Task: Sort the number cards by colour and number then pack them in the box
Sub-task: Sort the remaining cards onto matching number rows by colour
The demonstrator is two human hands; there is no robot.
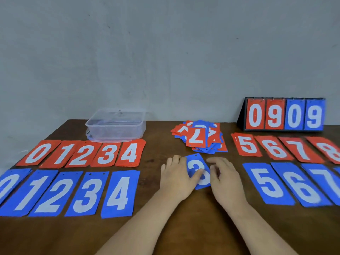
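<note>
A blue card showing 3 (197,167) is at the table's middle, between my two hands. My left hand (177,176) holds its left edge, thumb across the face. My right hand (225,176) touches its right edge with curled fingers. Behind it lies a loose heap of mixed red and blue cards (199,138) with a red 7 on top. Sorted red piles 0 to 4 (84,153) and blue piles 0 to 4 (73,194) lie at the left. Red piles 5 to 8 (283,148) and blue piles 5 to 7 (290,183) lie at the right. A clear plastic box (116,124) stands behind the left red row.
A black flip scoreboard (284,115) reading 0 9 0 9 stands at the back right against the grey wall. The brown wooden table (165,227) has bare wood near its front edge. The rightmost piles run past the frame's edge.
</note>
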